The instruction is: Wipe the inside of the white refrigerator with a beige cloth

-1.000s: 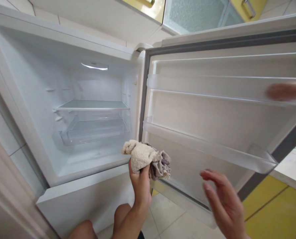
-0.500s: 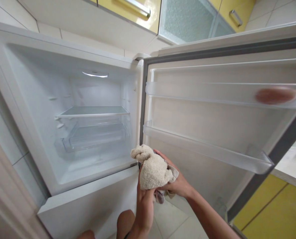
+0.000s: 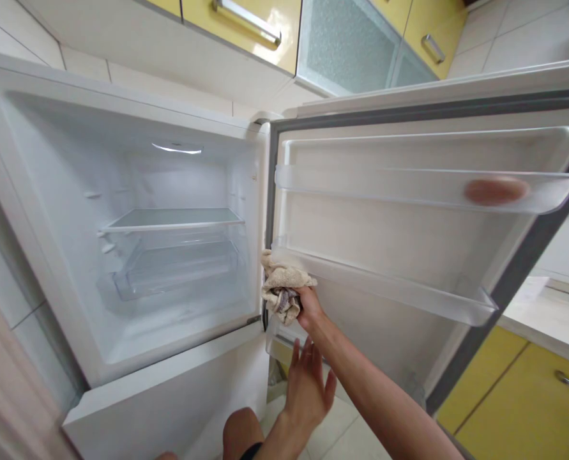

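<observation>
My right hand [image 3: 310,309] grips a bunched beige cloth [image 3: 287,278] by its right side. The cloth is at the hinge side of the open fridge door [image 3: 361,236], just at the left end of the lower door shelf [image 3: 384,284]. Whether it presses on the door seal I cannot tell. Below it, my left hand [image 3: 308,383] is empty, fingers apart and pointing up, near the bottom of the door. The lit fridge compartment [image 3: 179,172] stands open on the left, with a glass shelf [image 3: 174,219] and a clear drawer [image 3: 179,268] inside.
A blurred reddish-brown oval thing [image 3: 495,190] sits in the upper door shelf [image 3: 361,185]. Yellow cabinets [image 3: 246,32] hang above, and a yellow base cabinet [image 3: 518,390] with a pale countertop [image 3: 552,319] stands at right. My knee [image 3: 242,431] is below, before the lower fridge door [image 3: 179,402].
My hands have parted: the left let go of the cloth and dropped lower. My right hand carried the cloth up and forward to the door's hinge side. The view shifted slightly.
</observation>
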Tool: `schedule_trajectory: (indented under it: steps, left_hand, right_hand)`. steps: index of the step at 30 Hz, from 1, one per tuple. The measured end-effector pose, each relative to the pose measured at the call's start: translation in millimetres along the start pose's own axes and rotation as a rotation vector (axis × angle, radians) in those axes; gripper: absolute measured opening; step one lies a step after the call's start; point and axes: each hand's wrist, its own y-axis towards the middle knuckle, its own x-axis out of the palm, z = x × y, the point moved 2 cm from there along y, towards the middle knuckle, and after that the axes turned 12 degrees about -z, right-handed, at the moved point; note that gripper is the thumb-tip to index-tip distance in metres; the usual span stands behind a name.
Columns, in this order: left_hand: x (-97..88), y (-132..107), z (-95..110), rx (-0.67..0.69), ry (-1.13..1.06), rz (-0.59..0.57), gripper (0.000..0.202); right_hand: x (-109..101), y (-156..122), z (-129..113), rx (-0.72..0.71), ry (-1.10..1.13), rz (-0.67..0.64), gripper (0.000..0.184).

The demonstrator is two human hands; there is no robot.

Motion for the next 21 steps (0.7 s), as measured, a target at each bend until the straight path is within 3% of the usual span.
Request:
schedule_trajectory:
  steps: [4,10,16,21]
  left_hand:
    - [-6.9,9,-4,0.057,0.190,-0.124,0.023]
    - [-21.7,16,3,0.019,0.288,-0.188,0.031]
    - [-25.4,19,13,-0.033,0.315,-0.262,0.031]
    - [-28.4,19,15,-0.048,0.309,-0.269,0.035]
  right_hand:
    - [-2,-7,-1,-0.038,0.015,0.071,0.024]
    - [-52,-39,-22,-0.110,0.031,0.264,0.021]
    - [-122,-110,-71,-0.224,-0.054,0.504,0.035]
    - [-148,-176,-116,-0.304,-0.104,0.630,0.048]
